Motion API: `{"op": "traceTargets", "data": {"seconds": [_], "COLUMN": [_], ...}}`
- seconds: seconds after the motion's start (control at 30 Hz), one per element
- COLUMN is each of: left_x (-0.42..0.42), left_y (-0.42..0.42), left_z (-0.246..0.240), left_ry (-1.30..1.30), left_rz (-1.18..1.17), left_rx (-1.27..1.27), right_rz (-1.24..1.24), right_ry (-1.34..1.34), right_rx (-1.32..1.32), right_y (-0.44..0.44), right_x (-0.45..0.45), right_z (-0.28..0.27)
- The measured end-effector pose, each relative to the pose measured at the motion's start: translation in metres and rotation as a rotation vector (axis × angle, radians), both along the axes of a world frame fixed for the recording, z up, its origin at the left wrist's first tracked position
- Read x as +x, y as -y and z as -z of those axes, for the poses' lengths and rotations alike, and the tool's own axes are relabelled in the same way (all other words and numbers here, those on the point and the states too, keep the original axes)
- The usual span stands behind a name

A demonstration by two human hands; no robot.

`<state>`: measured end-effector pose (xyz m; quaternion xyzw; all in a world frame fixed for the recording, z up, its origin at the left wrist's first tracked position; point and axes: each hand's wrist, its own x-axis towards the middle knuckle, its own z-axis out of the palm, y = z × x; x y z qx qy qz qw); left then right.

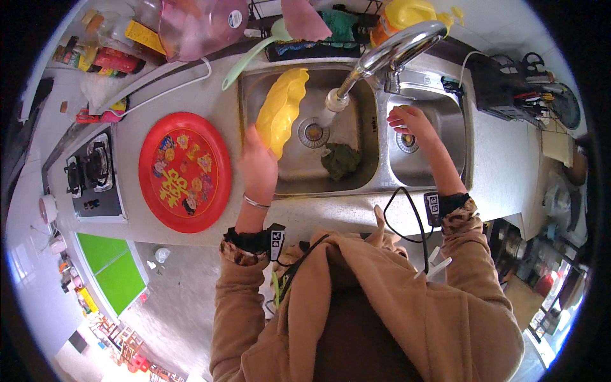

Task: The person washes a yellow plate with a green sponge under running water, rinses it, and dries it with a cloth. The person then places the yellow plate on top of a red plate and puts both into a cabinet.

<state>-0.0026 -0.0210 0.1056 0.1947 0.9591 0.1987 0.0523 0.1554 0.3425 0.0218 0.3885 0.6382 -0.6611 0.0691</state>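
My left hand (259,164) grips the near end of a yellow scalloped plastic dish (282,112), which is tilted on its side over the left part of the large steel sink basin (329,187). A dark green cloth or scrubber (341,161) lies in that basin, beside the drain (313,132). Water seems to run from the chrome faucet (372,55) above the basin. My right hand (410,123) is over the small basin (432,176), fingers slightly spread, with nothing seen in it. A round red patterned tray (185,220) lies on the counter left of the sink.
Behind the sink are a light green ladle (248,62), a pink plastic bowl (203,28) and a yellow detergent bottle (405,14). A gas stove (98,176) is at the far left. A dark utensil rack (501,90) stands at the right. A black cable loops near my right wrist.
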Motion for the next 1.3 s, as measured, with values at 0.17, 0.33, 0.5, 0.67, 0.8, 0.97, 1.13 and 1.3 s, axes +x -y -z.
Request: {"op": "traceTargets", "data": {"seconds": [0.17,0.33,0.5,0.67,0.8,0.97,1.13,1.3], "left_x": [0.005,0.007,0.006,-0.001,0.0,0.003,0.006,0.009], "left_y": [0.008,0.026,0.049,0.057,0.057,0.058,0.06,0.06], "left_z": [-0.013,-0.026,-0.024,-0.012,-0.011,-0.011,-0.006,-0.004], "left_ry": [-0.037,-0.084,-0.104,0.0,-0.019,0.002,-0.079,-0.068], "left_rz": [-0.062,-0.121,-0.212,-0.302,-0.316,-0.314,-0.258,-0.3], "left_rx": [0.02,0.064,0.053,0.126,0.103,0.138,0.164,0.182], "right_rz": [-0.499,-0.698,-0.455,0.212,0.311,0.465,0.723,0.763], "right_ry": [0.105,0.307,0.33,0.01,-0.357,-0.441,-0.458,-0.245], "right_rx": [-0.05,0.979,0.204,-1.105,-1.338,-1.13,-1.322,-1.019], "right_y": [0.065,0.186,0.168,0.131,0.132,0.15,0.163,0.171], "right_x": [-0.008,0.001,-0.034,-0.07,-0.09,-0.106,-0.102,-0.105], "right_z": [0.071,0.169,0.199,0.132,0.107,0.148,0.173,0.166]}}
